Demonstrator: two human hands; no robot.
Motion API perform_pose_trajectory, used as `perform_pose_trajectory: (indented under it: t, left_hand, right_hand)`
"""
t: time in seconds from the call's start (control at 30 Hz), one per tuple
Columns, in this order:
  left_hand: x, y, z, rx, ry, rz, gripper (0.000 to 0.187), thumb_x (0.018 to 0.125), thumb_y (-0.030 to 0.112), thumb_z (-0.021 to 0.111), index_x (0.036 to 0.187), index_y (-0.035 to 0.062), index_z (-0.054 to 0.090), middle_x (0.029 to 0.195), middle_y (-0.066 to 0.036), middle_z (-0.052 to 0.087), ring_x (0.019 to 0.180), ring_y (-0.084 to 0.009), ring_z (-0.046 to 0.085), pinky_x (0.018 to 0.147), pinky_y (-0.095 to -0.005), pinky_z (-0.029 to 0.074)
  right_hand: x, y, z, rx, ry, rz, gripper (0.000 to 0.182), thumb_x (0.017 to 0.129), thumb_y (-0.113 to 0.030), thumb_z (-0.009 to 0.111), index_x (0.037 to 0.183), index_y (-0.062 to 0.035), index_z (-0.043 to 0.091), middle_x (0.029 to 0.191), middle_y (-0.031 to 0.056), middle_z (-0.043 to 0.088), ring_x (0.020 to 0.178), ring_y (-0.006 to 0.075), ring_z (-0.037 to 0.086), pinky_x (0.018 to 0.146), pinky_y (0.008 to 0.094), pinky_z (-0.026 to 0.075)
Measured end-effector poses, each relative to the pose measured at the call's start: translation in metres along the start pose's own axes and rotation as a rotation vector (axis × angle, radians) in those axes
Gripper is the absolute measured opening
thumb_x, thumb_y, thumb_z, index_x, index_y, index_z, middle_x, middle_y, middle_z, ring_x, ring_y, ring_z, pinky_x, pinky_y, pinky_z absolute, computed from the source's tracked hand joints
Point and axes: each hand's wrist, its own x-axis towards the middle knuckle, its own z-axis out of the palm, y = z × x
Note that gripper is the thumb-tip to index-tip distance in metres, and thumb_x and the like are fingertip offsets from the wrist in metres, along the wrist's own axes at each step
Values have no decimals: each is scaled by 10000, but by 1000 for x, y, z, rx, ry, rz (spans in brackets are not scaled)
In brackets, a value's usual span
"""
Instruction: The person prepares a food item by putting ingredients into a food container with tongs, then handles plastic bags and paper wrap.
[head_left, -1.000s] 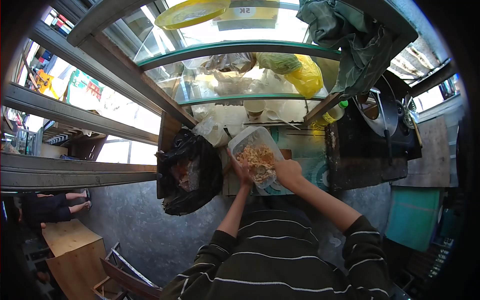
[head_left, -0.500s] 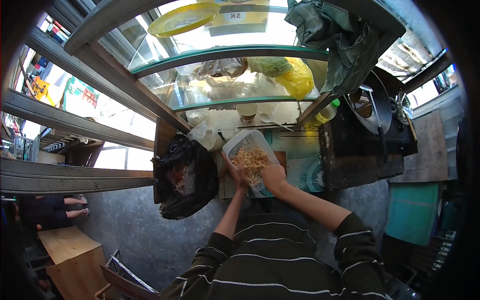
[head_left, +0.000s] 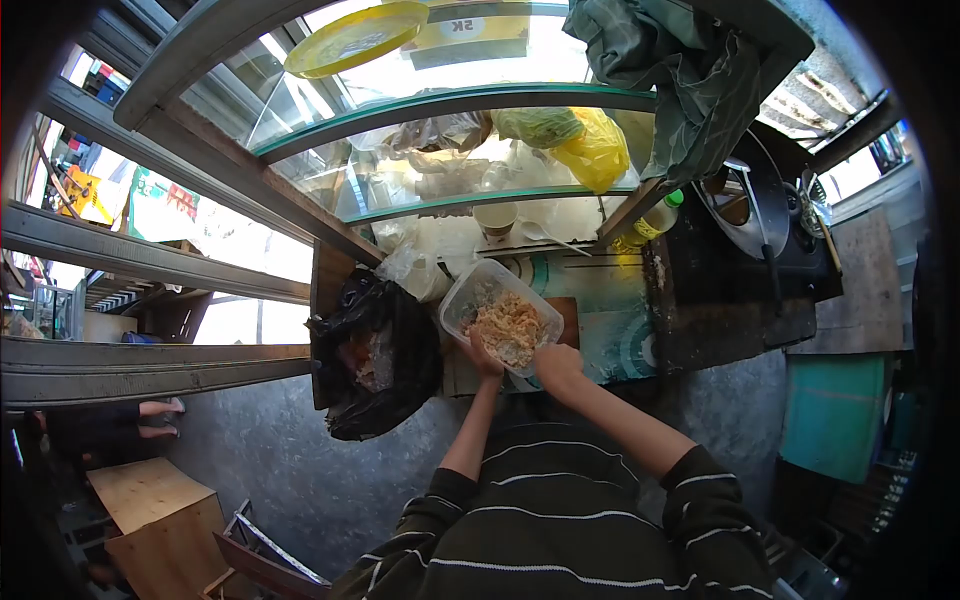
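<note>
A clear plastic food container is held tilted over the counter, with a crumbly orange-beige food mixture gathered in its near half. My left hand supports the container at its near left side, fingers partly hidden beneath and behind the wall. At the near right corner, my right hand is closed in a fist by the rim. Whatever it grips, if anything, is hidden from view. Under the container lies a brown board, mostly covered.
Left of the container sits a black plastic bag. Behind are a paper cup, a white spoon and a glass display case. A green-capped bottle and a stove with a pan stand to the right.
The container has turned and tipped, and its food sits closer to the near right side. My right hand has shifted slightly right and down, from over the food to the rim.
</note>
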Motion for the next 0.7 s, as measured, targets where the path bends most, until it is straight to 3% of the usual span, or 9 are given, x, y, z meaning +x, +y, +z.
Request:
perform_pose_trajectory:
  t: [0.2,0.3,0.4,0.53,0.6,0.67,0.7]
  left_hand:
    - [5,2,6,-29,-49,41,554,881,258,404,1299,-29,181,1290,-172,296,1186,-247,313,991,-351,230]
    - [2,-5,0,75,-81,48,559,881,247,397,1308,-27,162,1298,-175,283,1193,-251,303,996,-353,222]
    - [7,6,11,30,-25,42,564,882,242,393,1312,-29,151,1308,-179,266,1198,-253,295,1001,-353,211]
    - [-2,19,27,80,3,63,592,879,265,396,1328,-16,131,1337,-187,221,1223,-265,263,1010,-355,188]
    - [1,26,33,33,29,31,631,875,304,405,1338,-10,114,1353,-193,196,1244,-277,232,1019,-366,165]
    - [0,36,33,523,-88,203,750,847,416,423,1357,7,57,1387,-201,121,1283,-308,137,1030,-396,105]
    - [0,43,39,526,-87,201,750,847,416,423,1357,7,57,1387,-201,121,1283,-308,137,1030,-396,105]
  right_hand:
    - [-8,-2,-59,-6,11,-71,189,735,-125,507,822,-36,649,862,159,629,783,297,626,646,388,510]
    - [7,-17,-51,64,94,-39,193,738,-125,506,835,-40,650,873,159,629,787,295,626,652,391,509]
    - [7,-10,-6,32,29,15,183,739,-114,507,822,-34,649,839,149,634,777,293,628,639,381,511]
    - [-5,11,-25,-47,8,-10,171,734,-106,513,810,-39,652,805,136,639,771,281,631,630,359,514]
    - [-7,7,-46,-126,117,-63,155,723,-86,515,784,-57,654,767,120,639,733,269,635,602,338,514]
    - [-2,9,-58,-142,173,-50,148,714,-76,514,762,-67,654,746,117,637,702,265,634,585,336,512]
    - [-1,14,-60,-160,236,-24,145,706,-67,513,740,-77,654,725,114,634,671,261,634,568,335,510]
